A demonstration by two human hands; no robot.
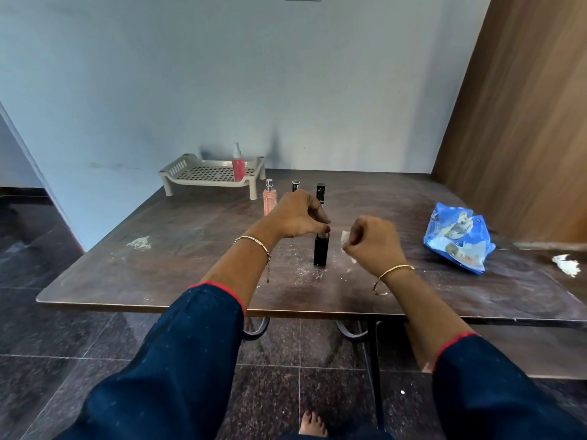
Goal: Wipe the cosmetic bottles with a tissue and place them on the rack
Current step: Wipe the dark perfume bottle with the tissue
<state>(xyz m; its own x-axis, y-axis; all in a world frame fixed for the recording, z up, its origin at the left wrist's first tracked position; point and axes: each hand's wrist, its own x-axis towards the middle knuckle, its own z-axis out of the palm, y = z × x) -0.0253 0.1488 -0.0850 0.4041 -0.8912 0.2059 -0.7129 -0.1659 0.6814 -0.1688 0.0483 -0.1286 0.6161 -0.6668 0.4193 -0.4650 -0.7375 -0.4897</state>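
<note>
Black bottle (320, 252) stands upright near the middle of the brown table (190, 236), closer to the front edge than to the wall. The left hand (295, 215) reaches over it and pinches its top with curled fingers and thumb. The right hand (376, 244) is just beside the bottle, on its right, and does not touch it. This hand is closed in a fist around a white tissue (346, 238). A bit of the tissue pokes out toward the bottle. White dust (306, 272) lies on the table around the foot of the bottle.

Behind the left hand three more bottles stand on the table in a row. They are a pink bottle (269, 200) with a silver top, a small dark bottle (295, 185) mostly hidden by the hand, and a tall dark bottle (320, 192).

The cream rack (203, 182) sits at the back of the table, near the wall. One red bottle (238, 166) with a clear top stands upright on it, toward its right side.

A blue packet (457, 241) lies on the right part of the table. Some crumpled paper (567, 265) lies past it, near the right edge. The sleeves (178, 360) are dark blue with red trim.
</note>
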